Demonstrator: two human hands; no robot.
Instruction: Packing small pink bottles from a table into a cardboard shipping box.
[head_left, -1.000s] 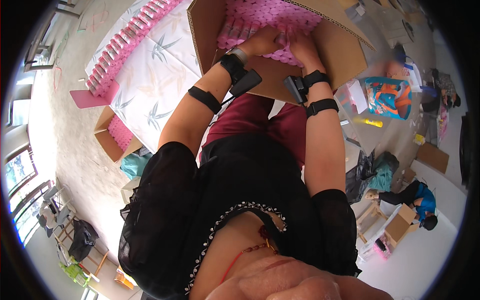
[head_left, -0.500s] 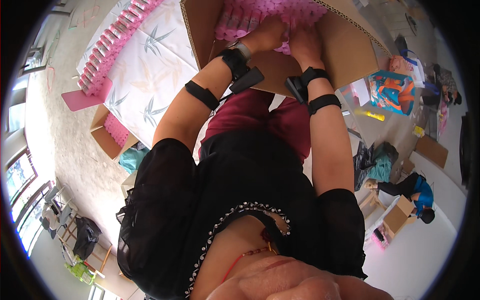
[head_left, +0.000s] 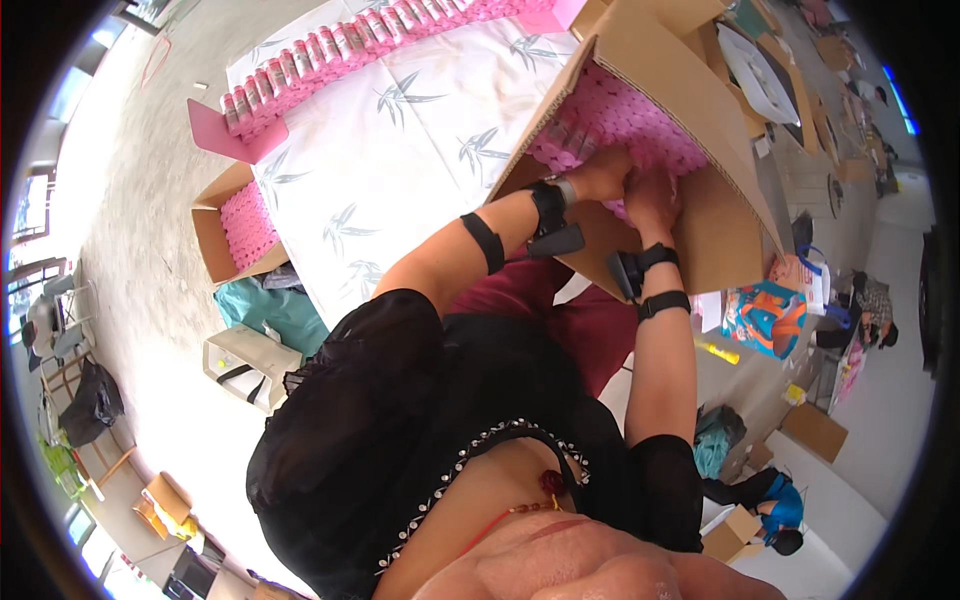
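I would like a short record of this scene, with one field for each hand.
Left hand: inside the large cardboard box; grip unclear
Right hand: beside the left hand, same box; grip unclear
Box contents: pink cylinders, closely packed
Cloth: white, leaf-patterned, bearing rows of pink tubes
Left of cloth: smaller open box holding pink pieces

No text can be read. The labels on the pink cylinders are too small to make out.
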